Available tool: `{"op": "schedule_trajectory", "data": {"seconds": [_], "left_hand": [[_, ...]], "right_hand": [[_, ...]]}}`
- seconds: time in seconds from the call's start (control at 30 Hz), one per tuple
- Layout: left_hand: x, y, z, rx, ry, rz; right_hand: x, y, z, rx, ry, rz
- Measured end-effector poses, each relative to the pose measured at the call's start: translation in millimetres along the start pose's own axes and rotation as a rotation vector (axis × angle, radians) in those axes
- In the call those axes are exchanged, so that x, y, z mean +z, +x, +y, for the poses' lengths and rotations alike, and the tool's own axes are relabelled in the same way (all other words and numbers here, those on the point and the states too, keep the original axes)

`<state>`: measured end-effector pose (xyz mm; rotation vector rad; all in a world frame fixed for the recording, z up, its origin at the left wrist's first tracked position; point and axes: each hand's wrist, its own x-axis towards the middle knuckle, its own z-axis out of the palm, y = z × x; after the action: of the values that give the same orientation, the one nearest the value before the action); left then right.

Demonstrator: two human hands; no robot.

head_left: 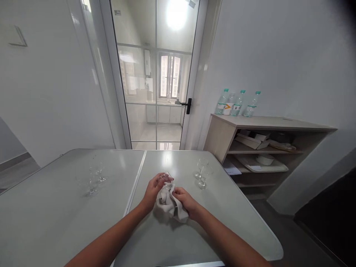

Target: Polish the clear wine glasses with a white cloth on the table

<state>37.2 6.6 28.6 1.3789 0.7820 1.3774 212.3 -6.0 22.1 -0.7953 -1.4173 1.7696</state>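
Observation:
My left hand (154,188) is closed around a clear stemmed glass (166,175), tilted with its rim pointing away from me. My right hand (185,200) grips a crumpled white cloth (169,203), which hangs down toward the table and bunches against the lower part of the glass. The cloth hides the glass's stem and foot. Right of my hands, two stemmed glasses (202,182) stand upright close together. Farther left, past the table seam, more clear glasses (96,181) are grouped; their outlines are faint.
The pale table (83,230) has a metal-edged seam (133,185) down it. Beyond its far edge stands a glass door (155,122) with a black handle (189,106). At right, a wooden shelf unit (219,135) carries several bottles (236,105) on top, boxes and a tray inside.

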Motion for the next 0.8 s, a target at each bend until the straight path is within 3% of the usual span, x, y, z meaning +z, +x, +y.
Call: {"op": "schedule_trajectory", "data": {"seconds": [0.1,0.17,0.27,0.33,0.4,0.5,0.6,0.8], "left_hand": [[0.4,1,1,-0.007,0.04,-0.003],[2.2,-1,3,0.007,0.153,0.047],[5.0,-4,5,0.035,0.332,0.116],[5.5,-4,6,0.042,0.333,0.106],[4.5,-3,7,0.03,0.234,0.076],[2.0,1,9,-0.01,0.09,0.017],[1.1,2,10,-0.02,0.054,-0.023],[4.5,-5,11,0.076,0.302,0.079]], "right_hand": [[-1,2,3,0.096,0.093,-0.041],[-2,2,3,-0.009,-0.057,0.031],[-3,3,1,-0.223,-0.414,0.246],[-4,2,1,-0.267,-0.5,0.292],[-5,2,1,-0.195,-0.352,0.199],[-6,2,2,0.036,0.016,0.025],[-6,2,3,0.131,0.107,-0.026],[-3,2,1,-0.252,-0.468,0.281]]}}
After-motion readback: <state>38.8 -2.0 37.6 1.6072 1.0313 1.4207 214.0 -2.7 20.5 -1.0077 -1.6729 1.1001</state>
